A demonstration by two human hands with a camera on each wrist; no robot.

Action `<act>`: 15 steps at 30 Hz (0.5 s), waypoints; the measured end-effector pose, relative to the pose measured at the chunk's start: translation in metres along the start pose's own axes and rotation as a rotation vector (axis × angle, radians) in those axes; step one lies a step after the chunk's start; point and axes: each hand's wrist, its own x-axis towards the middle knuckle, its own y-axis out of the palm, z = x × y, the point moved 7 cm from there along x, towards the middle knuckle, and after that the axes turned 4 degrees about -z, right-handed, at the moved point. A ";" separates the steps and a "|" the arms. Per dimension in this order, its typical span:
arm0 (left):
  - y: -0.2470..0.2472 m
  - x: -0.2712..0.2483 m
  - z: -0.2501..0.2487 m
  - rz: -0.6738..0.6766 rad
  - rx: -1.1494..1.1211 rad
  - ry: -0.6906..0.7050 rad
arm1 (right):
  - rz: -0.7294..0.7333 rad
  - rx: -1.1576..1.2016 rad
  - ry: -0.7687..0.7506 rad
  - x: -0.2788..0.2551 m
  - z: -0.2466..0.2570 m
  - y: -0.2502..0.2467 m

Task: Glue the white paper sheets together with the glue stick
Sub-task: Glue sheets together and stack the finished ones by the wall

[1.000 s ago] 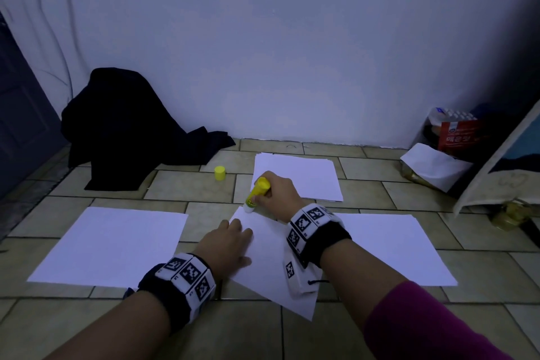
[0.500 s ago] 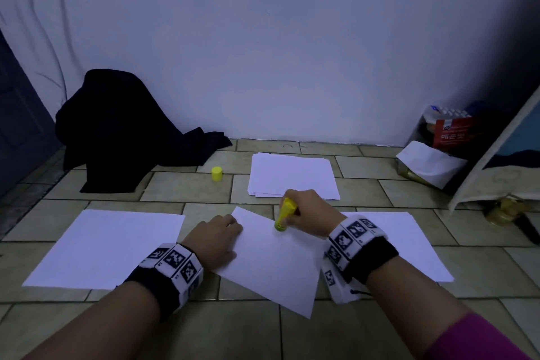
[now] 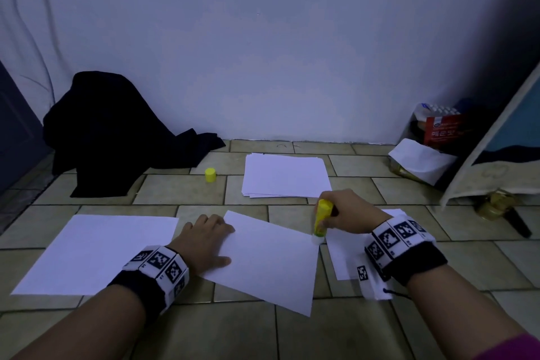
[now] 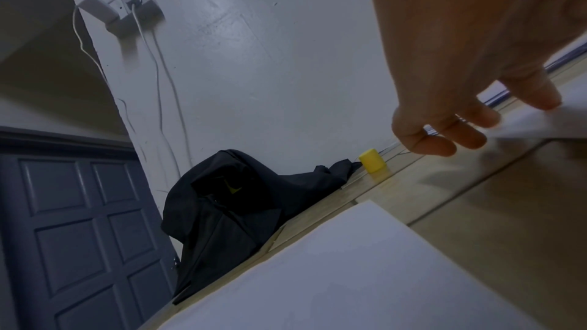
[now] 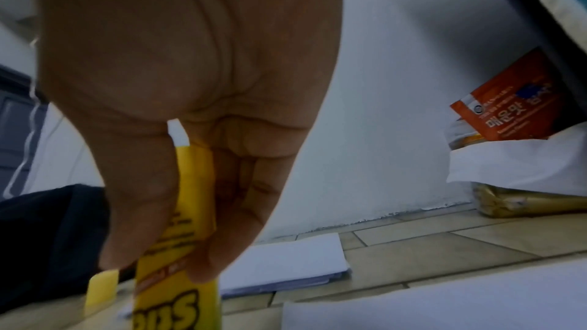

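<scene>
A tilted white sheet (image 3: 268,263) lies on the tiled floor in front of me. My left hand (image 3: 204,240) presses flat on its left edge with straight fingers (image 4: 444,144). My right hand (image 3: 347,213) grips the yellow glue stick (image 3: 321,221) (image 5: 178,285), whose white tip touches the sheet's far right corner. A second sheet (image 3: 344,254) lies partly under my right wrist. A stack of white paper (image 3: 285,175) (image 5: 286,265) sits behind. The yellow cap (image 3: 210,175) (image 4: 372,161) stands on the floor to the left of the stack.
Another white sheet (image 3: 96,251) lies at the left. A black garment (image 3: 111,131) is heaped against the wall at the back left. Food packets (image 3: 438,131) and white wrapping (image 3: 420,161) sit at the back right beside a leaning board (image 3: 502,137).
My right hand has dragged the glue stick rightwards along the sheet's far edge, from the left corner to the right corner. The left hand has stayed on the sheet's left edge.
</scene>
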 end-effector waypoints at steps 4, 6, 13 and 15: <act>0.000 -0.004 0.007 -0.030 -0.014 0.011 | -0.340 0.725 0.125 0.004 -0.008 -0.023; 0.003 -0.007 0.009 -0.019 -0.006 -0.005 | -0.384 1.055 0.164 0.007 -0.001 -0.018; 0.031 -0.011 0.009 0.110 -0.124 -0.045 | 0.041 1.591 0.301 0.042 0.052 0.040; 0.036 -0.010 0.010 0.140 -0.145 -0.052 | 0.098 1.409 0.265 0.053 0.066 0.053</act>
